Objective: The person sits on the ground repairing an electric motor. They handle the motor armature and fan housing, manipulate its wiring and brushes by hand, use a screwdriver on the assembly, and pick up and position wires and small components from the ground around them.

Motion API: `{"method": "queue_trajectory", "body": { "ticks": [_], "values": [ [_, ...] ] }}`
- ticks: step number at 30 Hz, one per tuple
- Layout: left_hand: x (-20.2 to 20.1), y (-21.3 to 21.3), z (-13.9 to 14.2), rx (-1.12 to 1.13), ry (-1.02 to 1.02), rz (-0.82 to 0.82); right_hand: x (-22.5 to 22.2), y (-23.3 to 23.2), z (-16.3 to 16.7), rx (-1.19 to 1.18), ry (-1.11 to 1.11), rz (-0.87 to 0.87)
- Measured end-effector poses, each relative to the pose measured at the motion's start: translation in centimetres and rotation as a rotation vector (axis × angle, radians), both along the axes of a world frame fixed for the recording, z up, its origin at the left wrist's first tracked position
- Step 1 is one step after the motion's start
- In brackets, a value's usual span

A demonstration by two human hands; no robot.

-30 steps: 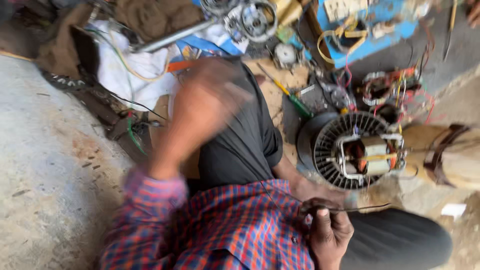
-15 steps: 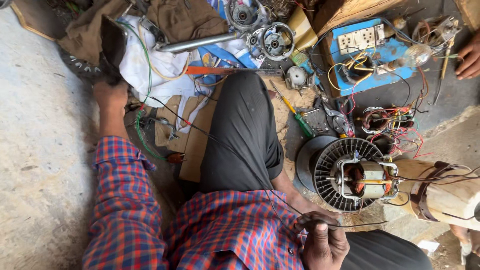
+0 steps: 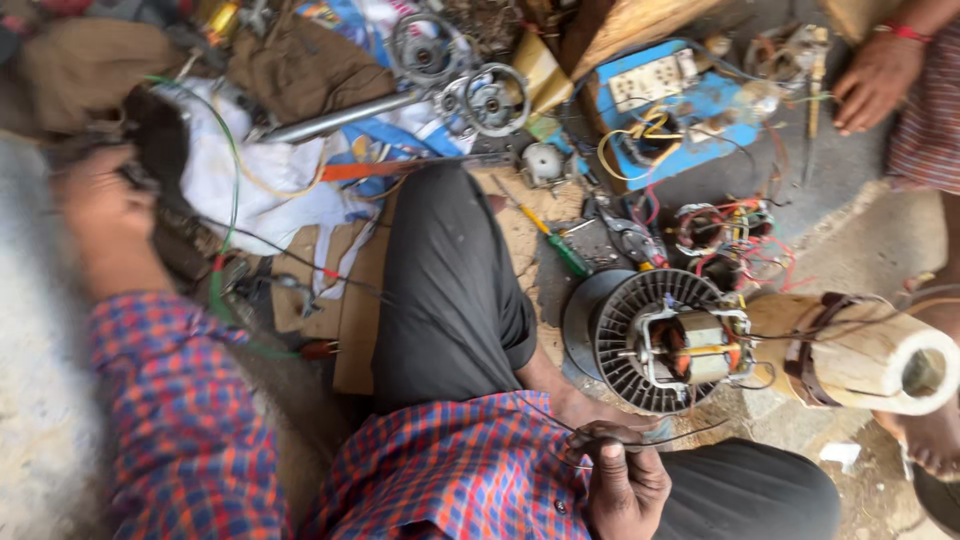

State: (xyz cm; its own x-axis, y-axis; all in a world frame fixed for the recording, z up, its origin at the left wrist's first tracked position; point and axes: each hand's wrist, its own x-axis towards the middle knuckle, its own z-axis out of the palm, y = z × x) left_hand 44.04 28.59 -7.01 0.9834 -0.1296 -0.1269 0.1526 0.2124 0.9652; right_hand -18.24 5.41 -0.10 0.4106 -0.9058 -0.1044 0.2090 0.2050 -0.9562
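Pinched between thumb and fingertips of the right hand point(image 3: 625, 480), low in the view, is a thin dark wire point(image 3: 690, 436); one strand trails right toward the motor, another runs up-left across the dark trouser leg point(image 3: 450, 290). That hand is closed around the wire, knuckles toward the camera, resting on the plaid shirt's hem. Out at the far left, the left hand point(image 3: 100, 205) reaches to a black object point(image 3: 160, 145) lying on a white cloth point(image 3: 250, 180); the hand is blurred, its fingers seem curled against the object's edge, but I cannot tell whether they actually clasp it. Both sleeves are red-and-blue plaid.

One round finned motor point(image 3: 665, 340), with copper windings and a metal bracket at its centre, sits just right of the bent knee. Touching it on the right is one pale wooden cylinder point(image 3: 865, 350), lying on its side with a brown strap about it. Above the motor lie a tangle of red and coloured wires point(image 3: 735, 235), one green-handled screwdriver point(image 3: 560, 245) and one blue board point(image 3: 690, 110) carrying a white socket plate and a yellow wire loop. Two round metal bearing housings point(image 3: 495, 100) rest side by side near the top, beside one long metal tube point(image 3: 335, 118). Another person's hand point(image 3: 875, 80), with a red band at the wrist, rests on the ground at the upper right
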Motion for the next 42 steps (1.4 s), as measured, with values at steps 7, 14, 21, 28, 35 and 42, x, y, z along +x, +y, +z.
{"method": "queue_trajectory", "body": {
  "ticks": [7,14,21,28,35,42],
  "values": [
    [-3.0,-2.2,3.9,-0.113,0.031,-0.29,-1.6,-1.1,-0.9,-0.033,-0.103,-0.041],
    [-11.3,-10.9,6.8,0.365,-0.367,-0.648,-6.0,-0.7,-1.4,0.091,-0.127,-0.172],
    [-15.6,-25.6,11.4,0.795,-1.236,-0.428,-7.3,-0.6,-3.5,0.128,0.012,-0.319],
    [-22.4,-25.5,12.4,0.451,-1.23,-0.631,-6.7,0.2,-3.7,0.195,0.076,-0.46],
    [-21.6,-16.5,13.9,0.653,-0.852,-0.677,-6.9,1.2,0.0,-0.029,0.655,-0.425],
    [-19.9,-10.0,16.9,0.924,-0.8,-0.731,-5.7,1.1,2.7,-0.082,0.242,-0.394]
  ]
}}
